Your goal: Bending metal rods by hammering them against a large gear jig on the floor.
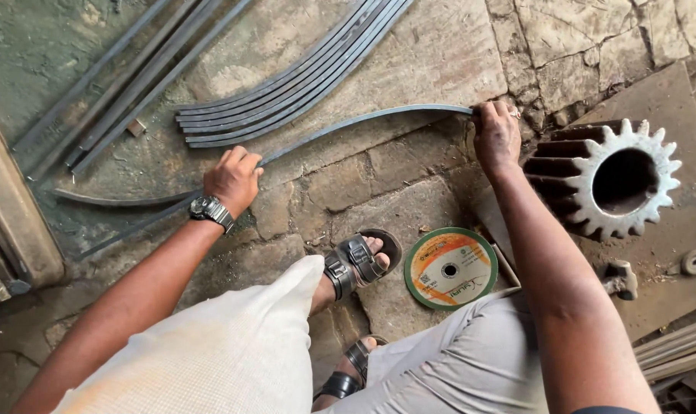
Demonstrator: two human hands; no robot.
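Straight bars (126,77) lie at far left on the stone floor (409,192). My left hand (233,180), watch (208,208) at the wrist, is closed in a fist around the curved strip (363,121). A stack of curved strips (302,77) lies just above. A cutting disc (450,268) lies by my sandal (359,261). My right hand (496,136) pinches the strip's end, beside a toothed gear (605,176).

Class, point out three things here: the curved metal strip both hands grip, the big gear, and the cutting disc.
curved strip (363,121), head view, bare middle of the arc
gear (586,180), head view, toothed side
cutting disc (432,268), head view, orange label face
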